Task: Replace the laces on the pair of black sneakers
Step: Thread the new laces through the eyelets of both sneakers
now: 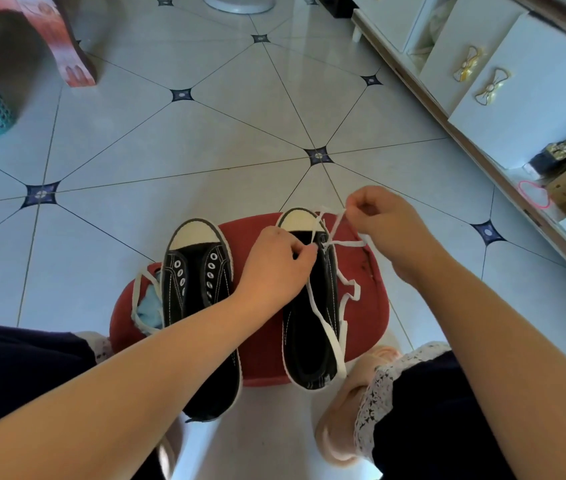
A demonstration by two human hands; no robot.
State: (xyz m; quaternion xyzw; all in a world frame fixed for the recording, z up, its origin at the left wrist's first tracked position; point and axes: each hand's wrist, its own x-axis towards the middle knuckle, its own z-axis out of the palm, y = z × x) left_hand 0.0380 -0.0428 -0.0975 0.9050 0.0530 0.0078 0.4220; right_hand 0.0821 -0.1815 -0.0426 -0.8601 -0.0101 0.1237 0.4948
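Head view: sneakers (188,282) point toes away; left grip (274,261) and right grip (382,220) pinch white lace (347,242).

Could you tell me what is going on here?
A person is lacing the right-hand black canvas sneaker on a red stool. The left hand pinches the flat white lace at the front eyelets; the right hand holds up its end. The other black sneaker has bare eyelets, a second white lace beside it.
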